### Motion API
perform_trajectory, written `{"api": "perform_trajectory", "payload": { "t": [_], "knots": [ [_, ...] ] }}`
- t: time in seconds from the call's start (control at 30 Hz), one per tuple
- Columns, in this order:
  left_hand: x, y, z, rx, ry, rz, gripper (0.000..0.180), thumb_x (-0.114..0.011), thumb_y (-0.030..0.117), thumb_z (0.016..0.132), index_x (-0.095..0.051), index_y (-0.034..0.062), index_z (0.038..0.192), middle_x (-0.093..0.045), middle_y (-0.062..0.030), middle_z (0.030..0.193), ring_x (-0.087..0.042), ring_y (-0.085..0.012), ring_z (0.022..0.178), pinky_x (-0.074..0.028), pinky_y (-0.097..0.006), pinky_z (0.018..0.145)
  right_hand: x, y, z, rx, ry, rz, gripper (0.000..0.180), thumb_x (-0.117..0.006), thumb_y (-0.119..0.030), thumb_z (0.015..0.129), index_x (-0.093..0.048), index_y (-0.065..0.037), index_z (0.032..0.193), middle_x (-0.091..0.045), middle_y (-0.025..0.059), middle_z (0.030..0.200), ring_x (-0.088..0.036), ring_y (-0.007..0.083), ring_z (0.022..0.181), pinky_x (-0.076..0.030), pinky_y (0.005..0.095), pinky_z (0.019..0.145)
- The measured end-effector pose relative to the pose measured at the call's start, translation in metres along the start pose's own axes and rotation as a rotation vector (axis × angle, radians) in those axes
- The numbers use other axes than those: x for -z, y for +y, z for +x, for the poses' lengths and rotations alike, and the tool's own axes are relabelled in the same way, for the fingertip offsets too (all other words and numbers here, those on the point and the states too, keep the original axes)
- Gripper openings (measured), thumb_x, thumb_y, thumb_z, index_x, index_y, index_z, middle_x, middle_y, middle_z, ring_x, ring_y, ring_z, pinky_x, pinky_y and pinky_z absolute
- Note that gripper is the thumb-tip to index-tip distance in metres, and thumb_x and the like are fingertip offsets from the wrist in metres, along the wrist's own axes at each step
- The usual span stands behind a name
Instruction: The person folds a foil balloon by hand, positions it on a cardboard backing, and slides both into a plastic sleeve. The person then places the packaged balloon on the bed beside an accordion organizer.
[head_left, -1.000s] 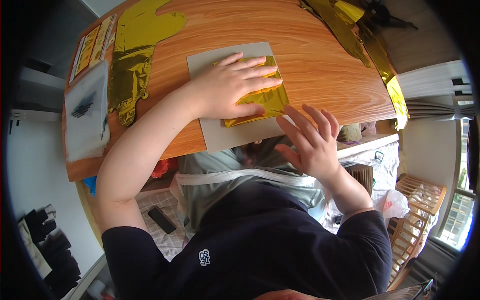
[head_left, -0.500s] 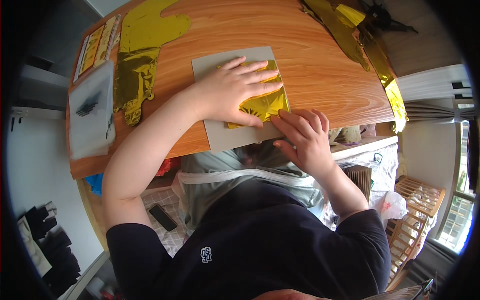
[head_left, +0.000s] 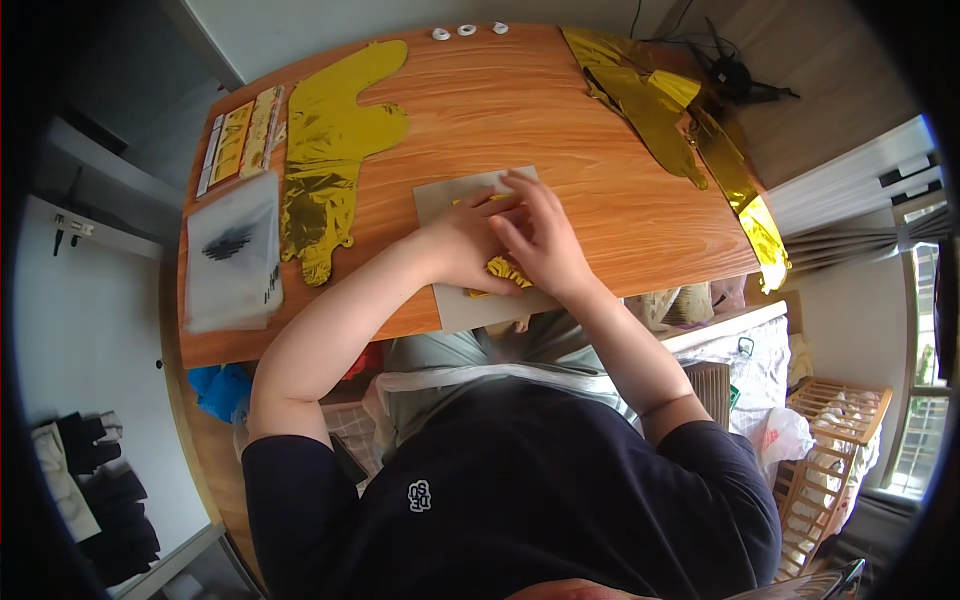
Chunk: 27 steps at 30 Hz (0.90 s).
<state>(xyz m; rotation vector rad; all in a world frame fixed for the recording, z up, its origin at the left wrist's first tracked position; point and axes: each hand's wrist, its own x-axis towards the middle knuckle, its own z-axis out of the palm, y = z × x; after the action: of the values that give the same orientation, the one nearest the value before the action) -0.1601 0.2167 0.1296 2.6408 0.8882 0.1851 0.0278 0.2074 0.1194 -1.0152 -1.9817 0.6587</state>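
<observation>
My left hand [head_left: 468, 243] presses flat on the foil [head_left: 507, 271], my right hand [head_left: 552, 250] overlapping it, thumb and fingers apart — card [head_left: 465, 316] beneath pointing lengthwise away, tipped left; the foil's long axis is hidden.

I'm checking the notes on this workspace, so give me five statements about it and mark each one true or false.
1. The left hand is over gold foil on a grey board. True.
2. The right hand is down at the lap. False: it is over the board, overlapping the left hand in this view.
3. Three small white round items sit along the far edge of the table. True.
4. The translucent plastic sheets lie on the table's right side. False: they lie on its left.
5. A slatted wooden rack stands on the person's right. True.
</observation>
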Motion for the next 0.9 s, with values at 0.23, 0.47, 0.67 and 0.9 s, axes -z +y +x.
{"api": "perform_trajectory", "payload": {
  "t": [0.23,0.47,0.67,0.9],
  "knots": [
    [-0.012,-0.005,-0.005,-0.011,0.159,-0.034,0.094,-0.084,0.056,0.078,-0.046,0.0113,0.15,-0.041,-0.0163,0.158,-0.034,-0.0342,0.152,-0.025,-0.054,0.128,0.009,0.006,-0.001,-0.144,-0.075,0.102,0.05,-0.065,-0.02,0.103,-0.05,-0.004,0.148,-0.053,0.0204,0.15,-0.054,0.0336,0.136,-0.044,0.0407,0.113],
    [-0.013,0.013,-0.008,0.018,0.207,0.171,0.099,-0.08,0.063,0.08,-0.043,0.0056,0.151,-0.038,-0.0198,0.156,-0.032,-0.0395,0.15,-0.028,-0.055,0.127,0.006,0.0,-0.013,-0.072,-0.027,-0.044,0.058,-0.061,-0.044,0.103,-0.056,-0.001,0.142,-0.057,0.0232,0.146,-0.051,0.0419,0.136,-0.041,0.0474,0.115],
    [-0.013,0.024,-0.039,0.115,0.109,0.191,0.1,-0.069,0.064,0.091,-0.028,0.0085,0.164,-0.028,-0.0215,0.167,-0.023,-0.0349,0.158,-0.02,-0.055,0.13,0.003,0.003,-0.02,0.045,-0.064,-0.272,0.06,-0.06,-0.046,0.103,-0.053,-0.004,0.146,-0.059,0.0208,0.143,-0.051,0.039,0.138,-0.04,0.0477,0.116],
    [-0.008,0.027,-0.04,0.21,-0.026,0.159,0.108,-0.065,0.069,0.091,-0.017,0.0077,0.168,-0.016,-0.0218,0.173,-0.012,-0.0312,0.162,-0.014,-0.051,0.132,0.001,0.001,-0.025,0.124,-0.072,-0.533,0.068,-0.061,-0.051,0.101,-0.05,-0.006,0.15,-0.055,0.0189,0.151,-0.048,0.0371,0.143,-0.037,0.0494,0.12]
  ]
}}
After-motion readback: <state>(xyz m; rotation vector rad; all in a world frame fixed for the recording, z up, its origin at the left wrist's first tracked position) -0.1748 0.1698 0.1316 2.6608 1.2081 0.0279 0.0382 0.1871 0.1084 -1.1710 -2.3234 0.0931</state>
